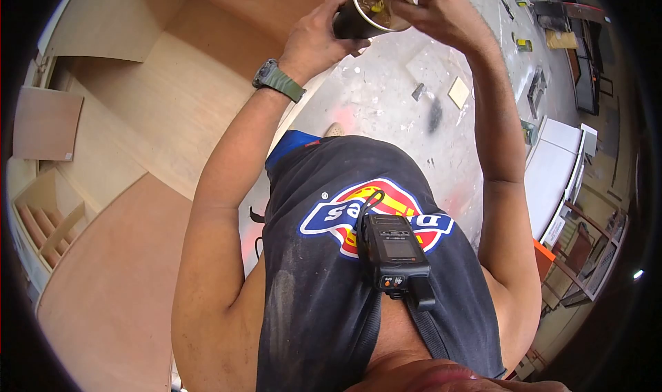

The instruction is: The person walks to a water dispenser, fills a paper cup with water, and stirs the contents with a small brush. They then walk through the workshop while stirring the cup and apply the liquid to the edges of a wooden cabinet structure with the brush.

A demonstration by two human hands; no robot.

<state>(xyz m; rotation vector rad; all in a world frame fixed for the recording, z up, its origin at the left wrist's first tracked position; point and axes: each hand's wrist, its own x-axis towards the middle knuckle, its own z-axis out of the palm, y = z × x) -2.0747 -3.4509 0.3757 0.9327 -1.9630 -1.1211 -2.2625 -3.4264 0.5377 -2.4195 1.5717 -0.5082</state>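
My left hand (pixel 316 39) is wrapped round a dark cup (pixel 350 24) with a white rim, held out in front of me and tilted so its inside shows. Brown liquid (pixel 369 0) is in the cup, along with a small yellow thing (pixel 377 7) whose kind I cannot make out. At the rim, my right hand (pixel 441 11) has its fingers bent together over the cup's opening. What those fingers pinch is mostly hidden; the yellow thing lies just beside their tips.
Large plywood panels and an open wooden box structure (pixel 131 109) stand on my left. A speckled grey floor (pixel 386 109) holds a small pale board (pixel 458 93) and a dark block (pixel 418 91). Tools and a white-topped bench (pixel 554 151) are at right. A black device (pixel 394 248) hangs on my chest.
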